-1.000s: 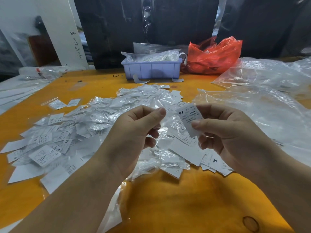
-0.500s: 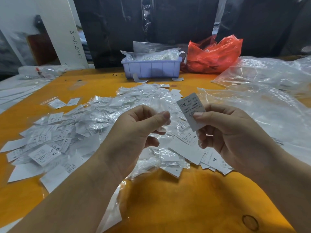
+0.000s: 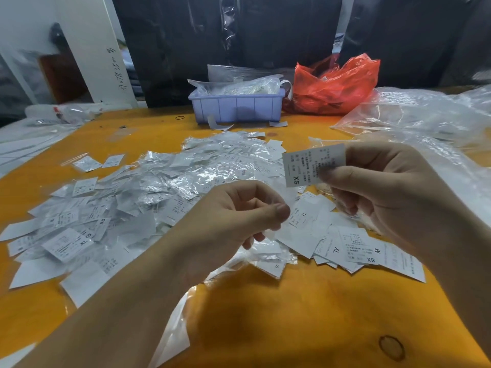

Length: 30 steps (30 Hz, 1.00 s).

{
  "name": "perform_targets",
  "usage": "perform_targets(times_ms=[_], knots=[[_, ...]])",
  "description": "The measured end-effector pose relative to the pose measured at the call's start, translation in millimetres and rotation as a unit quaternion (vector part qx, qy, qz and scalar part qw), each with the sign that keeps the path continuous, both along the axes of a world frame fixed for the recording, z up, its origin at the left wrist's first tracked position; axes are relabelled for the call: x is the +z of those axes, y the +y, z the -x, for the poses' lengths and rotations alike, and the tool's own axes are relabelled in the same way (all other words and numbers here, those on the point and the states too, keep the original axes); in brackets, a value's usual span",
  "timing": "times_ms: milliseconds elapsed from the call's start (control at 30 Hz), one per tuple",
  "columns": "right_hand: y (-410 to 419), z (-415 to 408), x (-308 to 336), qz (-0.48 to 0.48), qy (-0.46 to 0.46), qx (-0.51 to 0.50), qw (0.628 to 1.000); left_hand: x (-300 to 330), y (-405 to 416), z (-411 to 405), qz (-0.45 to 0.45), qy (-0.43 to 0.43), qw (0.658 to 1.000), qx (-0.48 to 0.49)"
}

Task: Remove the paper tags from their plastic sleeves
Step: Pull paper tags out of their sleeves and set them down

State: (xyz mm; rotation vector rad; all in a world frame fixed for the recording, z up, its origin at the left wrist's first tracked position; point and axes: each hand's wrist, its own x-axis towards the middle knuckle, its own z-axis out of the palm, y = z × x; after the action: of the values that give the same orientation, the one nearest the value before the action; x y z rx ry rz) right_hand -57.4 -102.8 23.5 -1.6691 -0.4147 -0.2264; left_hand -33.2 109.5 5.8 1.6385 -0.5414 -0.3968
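White paper, an XS paper tag [image 3: 313, 166], stands pinched between the thumb and fingers of our right hand [image 3: 385, 189], raised above the heap of sleeved tags [image 3: 164, 187] on the orange table [image 3: 265, 314], we judge so it stays apart from those not yet stripped. Our left hand [image 3: 231, 221] hangs just beside it, fingers curled with thumb against forefinger; whether a clear plastic sleeve sits in that pinch we cannot tell.

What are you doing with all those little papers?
A person is taking paper tags out of plastic sleeves at an orange table. The right hand pinches a bare tag marked XS. The left hand is curled as if pinching a clear sleeve, which is hard to see. A big pile of tags and sleeves lies beyond the hands.
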Motion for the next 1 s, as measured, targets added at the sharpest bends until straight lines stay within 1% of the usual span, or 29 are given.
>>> perform_targets(times_ms=[133, 333, 733, 867, 1000], knots=[[-1, -1, -1, -0.011, 0.006, 0.003, 1.0, 0, 2, 0, -0.012, 0.004, 1.0, -0.011], [0, -1, -2, 0.018, 0.033, 0.031, 0.999, 0, 2, 0, -0.013, 0.019, 0.999, -0.028], [0, -1, 0, 0.051, 0.1, 0.043, 0.993, -1, 2, -1, -0.009, 0.031, 0.999, -0.014], [6, 3, 1, 0.049, 0.104, 0.044, 0.992, 0, 0, 1, -0.023, 0.013, 1.0, -0.014], [12, 4, -4, 0.055, 0.09, 0.069, 0.992, -2, -2, 1, -0.043, 0.006, 0.999, -0.007]])
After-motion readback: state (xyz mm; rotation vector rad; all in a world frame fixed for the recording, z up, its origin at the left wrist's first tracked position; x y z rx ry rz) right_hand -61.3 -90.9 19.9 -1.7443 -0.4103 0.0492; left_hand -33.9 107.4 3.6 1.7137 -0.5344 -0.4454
